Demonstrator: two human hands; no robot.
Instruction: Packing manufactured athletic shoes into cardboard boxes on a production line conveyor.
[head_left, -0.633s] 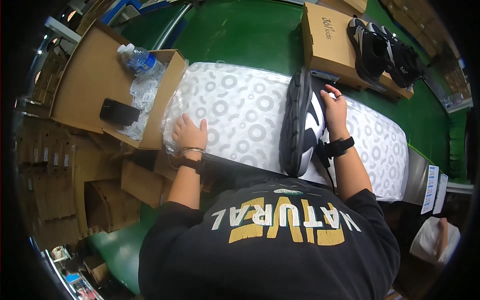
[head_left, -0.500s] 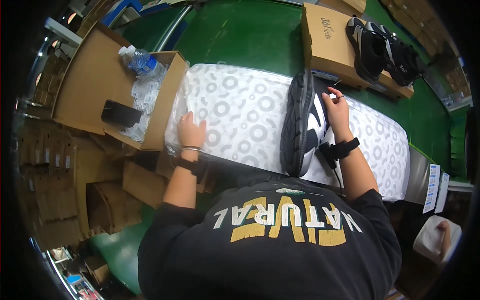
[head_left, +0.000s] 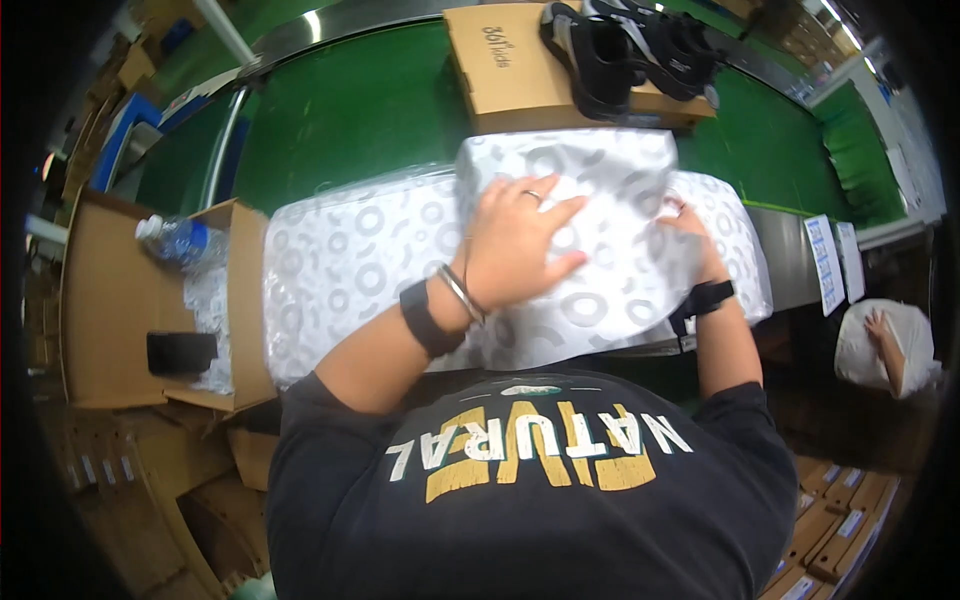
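Note:
A sheet of white tissue paper [head_left: 610,295] with grey rings and dashes is folded up over a bulky shape on the paper stack [head_left: 335,245]. No shoe shows there now; the paper hides what is beneath. My left hand [head_left: 520,245], fingers spread, lies on the sheet with its palm down. At the sheet's right side, my right hand [head_left: 698,238] has curled fingers closed on the paper edge, partly covered by it. A dark band sits on each wrist.
Behind the stack, several black shoes [head_left: 665,55] rest on a brown shoebox [head_left: 510,75]. An open carton [head_left: 245,300] at left holds plastic bottles [head_left: 180,240], small clear packets [head_left: 208,300] and a black phone [head_left: 182,353]. Another person's hand [head_left: 885,340] shows at far right.
The black shoe on the stack has gone out of sight under a raised paper sheet. My left hand moved right onto that sheet; my right hand now grips its edge. The view shifted.

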